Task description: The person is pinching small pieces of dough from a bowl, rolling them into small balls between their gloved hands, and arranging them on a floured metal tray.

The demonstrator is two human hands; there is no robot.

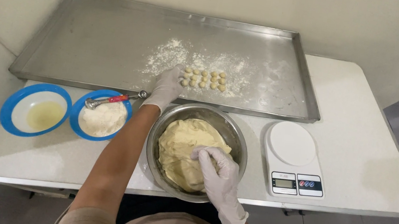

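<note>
Both my hands wear white gloves. My left hand (167, 87) reaches onto the steel baking tray (90, 32), its fingertips at the leftmost of several small dough balls (204, 79) set in rows on scattered flour. I cannot tell whether it still pinches one. My right hand (216, 170) is inside the metal mixing bowl (236, 133) in front of me, fingers curled into the pale yellow dough mass (182, 141).
Left of the bowl stand two blue-rimmed bowls: one with flour (102, 118) and a red-handled spoon (116, 99), one with yellowish liquid (36, 113). A white kitchen scale (292, 157) sits to the right. The white table edge (94, 183) runs near my body.
</note>
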